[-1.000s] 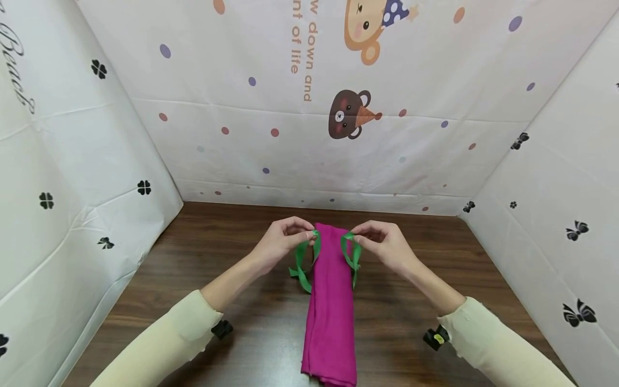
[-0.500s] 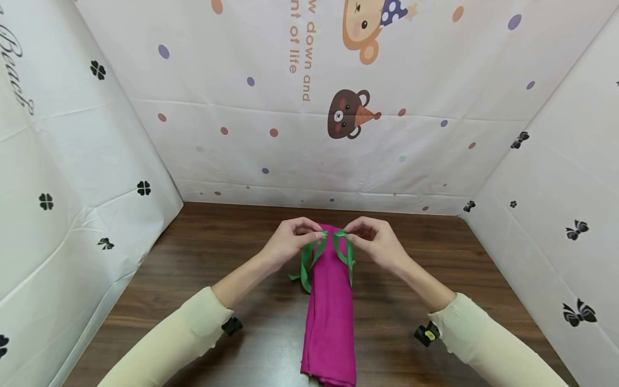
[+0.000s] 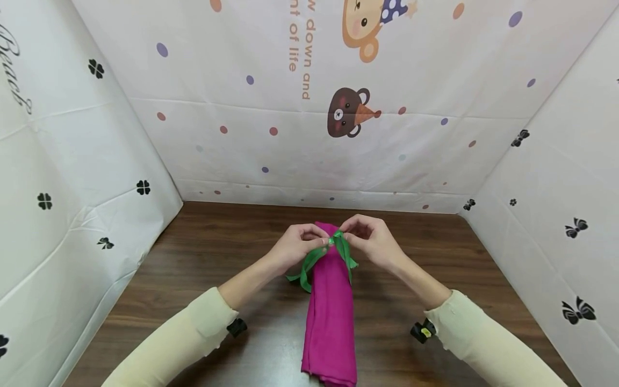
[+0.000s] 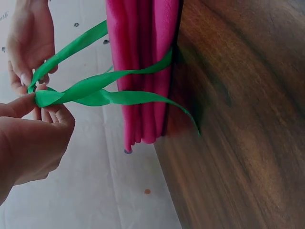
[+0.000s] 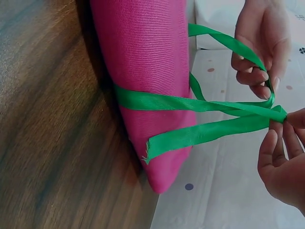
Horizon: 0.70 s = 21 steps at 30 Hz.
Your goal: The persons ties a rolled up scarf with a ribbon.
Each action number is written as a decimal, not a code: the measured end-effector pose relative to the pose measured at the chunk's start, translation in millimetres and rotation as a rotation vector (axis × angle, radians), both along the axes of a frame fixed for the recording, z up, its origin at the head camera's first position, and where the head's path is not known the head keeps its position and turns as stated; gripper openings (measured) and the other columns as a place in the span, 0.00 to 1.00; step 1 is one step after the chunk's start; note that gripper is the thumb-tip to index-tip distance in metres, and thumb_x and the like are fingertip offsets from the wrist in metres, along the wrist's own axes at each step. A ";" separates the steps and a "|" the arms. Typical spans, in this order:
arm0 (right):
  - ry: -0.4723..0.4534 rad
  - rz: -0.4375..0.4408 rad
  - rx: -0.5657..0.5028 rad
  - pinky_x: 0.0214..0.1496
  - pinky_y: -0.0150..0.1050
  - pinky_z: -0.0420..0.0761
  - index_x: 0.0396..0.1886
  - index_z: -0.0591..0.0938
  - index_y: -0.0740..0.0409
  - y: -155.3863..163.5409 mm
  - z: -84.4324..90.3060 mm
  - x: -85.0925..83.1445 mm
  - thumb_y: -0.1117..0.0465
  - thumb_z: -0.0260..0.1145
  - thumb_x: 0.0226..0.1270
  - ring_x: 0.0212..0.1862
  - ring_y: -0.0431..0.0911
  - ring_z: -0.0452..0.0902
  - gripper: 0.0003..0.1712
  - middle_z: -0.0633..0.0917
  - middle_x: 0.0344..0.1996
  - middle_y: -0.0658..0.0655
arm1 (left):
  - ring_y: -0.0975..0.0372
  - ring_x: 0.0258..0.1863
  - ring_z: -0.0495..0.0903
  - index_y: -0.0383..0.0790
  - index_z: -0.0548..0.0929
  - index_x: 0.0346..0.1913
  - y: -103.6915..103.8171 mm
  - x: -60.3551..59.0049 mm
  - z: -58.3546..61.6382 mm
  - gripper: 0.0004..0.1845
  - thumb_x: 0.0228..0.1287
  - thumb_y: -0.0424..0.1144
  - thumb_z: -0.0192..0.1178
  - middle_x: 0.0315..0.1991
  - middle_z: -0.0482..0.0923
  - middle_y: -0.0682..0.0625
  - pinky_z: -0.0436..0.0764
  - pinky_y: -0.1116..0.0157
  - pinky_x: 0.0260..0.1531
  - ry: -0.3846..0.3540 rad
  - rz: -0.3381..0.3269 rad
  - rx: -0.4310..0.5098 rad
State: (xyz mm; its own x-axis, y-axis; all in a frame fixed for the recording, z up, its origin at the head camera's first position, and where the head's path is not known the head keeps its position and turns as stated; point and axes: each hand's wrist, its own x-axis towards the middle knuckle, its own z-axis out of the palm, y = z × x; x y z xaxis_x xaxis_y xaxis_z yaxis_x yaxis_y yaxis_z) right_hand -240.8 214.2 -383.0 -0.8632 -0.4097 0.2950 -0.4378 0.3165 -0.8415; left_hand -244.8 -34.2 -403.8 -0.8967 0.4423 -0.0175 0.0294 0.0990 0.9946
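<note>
A folded magenta cloth (image 3: 331,317) lies lengthwise on the table, a narrow bundle pointing away from me. Green ribbon (image 5: 157,101) passes round its far end. My left hand (image 3: 295,247) pinches one part of the ribbon between thumb and fingers, just above the cloth. Close beside it, my right hand (image 3: 372,239) pinches another part. Where the two hands meet, the ribbon strands come together and cross; whether a knot is there I cannot tell. A frayed ribbon end (image 5: 148,150) hangs against the cloth in the right wrist view, and another trails by the wood in the left wrist view.
The dark wooden table (image 3: 217,236) is bounded by white printed sheets at the back (image 3: 217,156), left and right. Black wrist devices (image 3: 237,327) show under both sleeves.
Both hands have moved inward over the cloth, bringing the two ribbon loops together. The loops, apart at first, now meet and cross between the fingertips. The cloth stays in place.
</note>
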 end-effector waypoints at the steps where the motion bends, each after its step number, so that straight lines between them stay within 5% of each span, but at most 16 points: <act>1: -0.001 -0.001 -0.003 0.40 0.37 0.83 0.49 0.87 0.58 -0.3 -0.1 0.0 0.68 0.69 0.75 0.41 0.54 0.85 0.07 0.88 0.42 0.58 | 0.43 0.51 0.87 0.36 0.87 0.52 0.5 0.6 0.1 0.10 0.76 0.37 0.67 0.44 0.90 0.42 0.84 0.58 0.52 -0.001 -0.007 -0.004; 10: 0.014 0.030 -0.008 0.39 0.37 0.83 0.49 0.87 0.58 -3.7 -2.1 -0.6 0.68 0.69 0.75 0.42 0.55 0.85 0.07 0.88 0.43 0.59 | 0.42 0.54 0.85 0.33 0.87 0.52 5.0 0.2 -3.9 0.09 0.76 0.34 0.66 0.51 0.86 0.32 0.85 0.62 0.52 -0.032 -0.060 0.017; 16: 0.017 0.050 -0.008 0.42 0.38 0.83 0.48 0.87 0.57 -6.5 -4.8 -2.1 0.67 0.69 0.75 0.43 0.51 0.85 0.06 0.88 0.43 0.55 | 0.45 0.56 0.85 0.33 0.85 0.55 6.2 0.3 -4.1 0.11 0.78 0.36 0.64 0.53 0.87 0.35 0.85 0.62 0.53 -0.072 -0.016 0.059; 21: 0.019 0.043 -0.019 0.42 0.37 0.83 0.48 0.88 0.58 -8.8 -6.6 -2.0 0.67 0.70 0.74 0.42 0.50 0.84 0.06 0.88 0.42 0.57 | 0.57 0.48 0.85 0.34 0.85 0.57 4.8 0.3 -3.8 0.15 0.78 0.40 0.64 0.49 0.89 0.44 0.83 0.66 0.47 -0.073 0.015 0.063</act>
State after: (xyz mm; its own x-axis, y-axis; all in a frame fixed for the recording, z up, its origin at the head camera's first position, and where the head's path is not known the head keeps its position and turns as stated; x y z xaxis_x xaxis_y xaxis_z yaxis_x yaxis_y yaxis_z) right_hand -242.8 205.4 -389.7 -0.8390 -0.4408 0.3190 -0.4666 0.2811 -0.8386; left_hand -244.4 -29.4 -407.6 -0.9007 0.4310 -0.0554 -0.0443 0.0359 0.9984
